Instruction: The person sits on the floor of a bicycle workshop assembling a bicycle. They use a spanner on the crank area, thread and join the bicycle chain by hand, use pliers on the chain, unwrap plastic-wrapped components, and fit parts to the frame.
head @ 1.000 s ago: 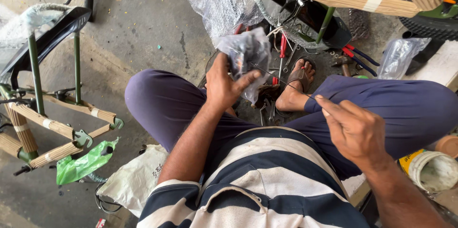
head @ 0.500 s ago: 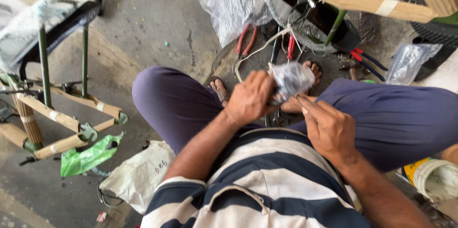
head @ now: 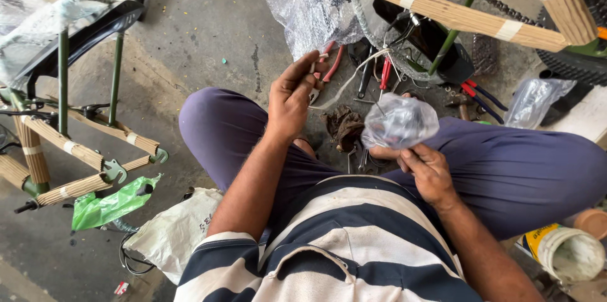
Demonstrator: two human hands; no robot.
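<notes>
Left hand [head: 292,96] lifted off the bag, grip loosely curled (contents unclear), right hand [head: 430,172] pinching clear plastic bag [head: 399,122]

Green bag [head: 109,205], red-handled pliers [head: 477,93]

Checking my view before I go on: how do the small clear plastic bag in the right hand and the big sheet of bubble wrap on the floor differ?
The small plastic bag is pinched by the right hand above the lap; the bubble wrap lies loose on the concrete floor. The bag is bunched round dark contents; the wrap is spread out and far larger. Both are clear, crinkled plastic. The left hand touches neither.
</notes>
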